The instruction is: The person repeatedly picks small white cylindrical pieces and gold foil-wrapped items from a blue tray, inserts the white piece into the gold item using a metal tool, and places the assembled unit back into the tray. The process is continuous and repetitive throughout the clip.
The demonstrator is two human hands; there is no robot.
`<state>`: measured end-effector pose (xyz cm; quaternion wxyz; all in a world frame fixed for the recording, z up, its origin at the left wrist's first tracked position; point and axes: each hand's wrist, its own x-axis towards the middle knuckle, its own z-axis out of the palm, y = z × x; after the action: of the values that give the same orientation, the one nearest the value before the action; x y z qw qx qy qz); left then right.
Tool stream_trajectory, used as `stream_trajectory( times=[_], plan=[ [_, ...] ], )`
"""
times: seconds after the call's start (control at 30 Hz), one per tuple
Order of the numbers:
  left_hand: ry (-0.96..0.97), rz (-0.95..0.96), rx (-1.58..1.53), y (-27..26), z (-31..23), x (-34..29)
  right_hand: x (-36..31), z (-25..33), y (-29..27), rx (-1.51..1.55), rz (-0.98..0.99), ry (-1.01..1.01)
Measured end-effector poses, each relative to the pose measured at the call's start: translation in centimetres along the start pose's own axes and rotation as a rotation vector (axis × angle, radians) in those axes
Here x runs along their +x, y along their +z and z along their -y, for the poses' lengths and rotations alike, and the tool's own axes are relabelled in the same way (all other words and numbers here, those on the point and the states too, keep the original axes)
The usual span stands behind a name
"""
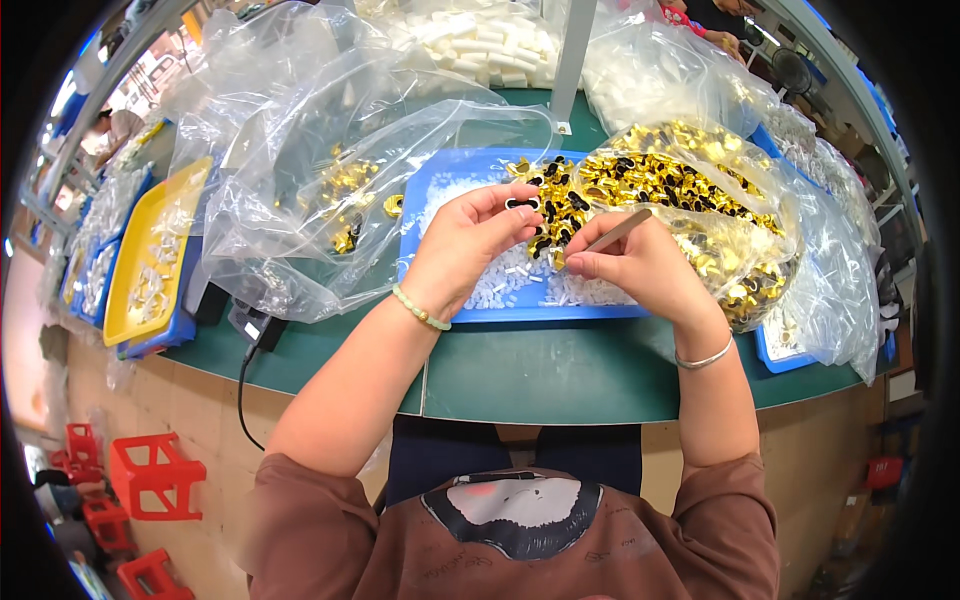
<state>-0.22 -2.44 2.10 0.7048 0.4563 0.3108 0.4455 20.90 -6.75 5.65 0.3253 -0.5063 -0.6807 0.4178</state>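
left hand (462,245) grip pinching gold piece (522,203) | right hand (645,265) pinching tweezers (612,233) | blue tray (440,170)

A workshop with a green table and a tiled floor

The green table (520,370) has a curved near edge, and a grey post (572,60) rises from its far side. The floor (190,400) under it has beige tiles. Red plastic stools (150,478) stand on the floor at the lower left. A black cable (243,385) hangs down from the near edge. A small fan (793,68) stands at the far right. The light is bright and even.
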Motion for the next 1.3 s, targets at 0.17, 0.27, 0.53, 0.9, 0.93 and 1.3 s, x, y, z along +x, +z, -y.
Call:
stream_trajectory(
  times=[0.17, 0.27, 0.53, 0.9, 0.93, 1.3],
  plan=[
    [0.002, -0.013, -0.064, 0.3, -0.1, -0.1, 0.1, -0.1, -0.3, 0.073, -0.052, -0.038],
    [0.003, 0.03, -0.127, 0.1, 0.1, 0.1, 0.5, -0.2, -0.3, 0.267, -0.216, -0.139],
    [-0.006, 0.092, -0.159, 0.8, 0.7, 0.0, 1.1, -1.0, 2.5, 0.557, -0.482, -0.233],
    [0.087, -0.002, -0.062, 0.4, 0.9, 0.2, 0.8, -1.1, 2.5, 0.495, -0.463, -0.28],
    [0.086, 0.0, -0.056, 0.4, 0.9, 0.3, 0.8, -1.1, 2.5, 0.486, -0.451, -0.281],
    [0.066, 0.026, 0.04, 0.4, 0.8, 0.2, 0.7, -0.8, 2.5, 0.493, -0.434, -0.259]
  ],
)
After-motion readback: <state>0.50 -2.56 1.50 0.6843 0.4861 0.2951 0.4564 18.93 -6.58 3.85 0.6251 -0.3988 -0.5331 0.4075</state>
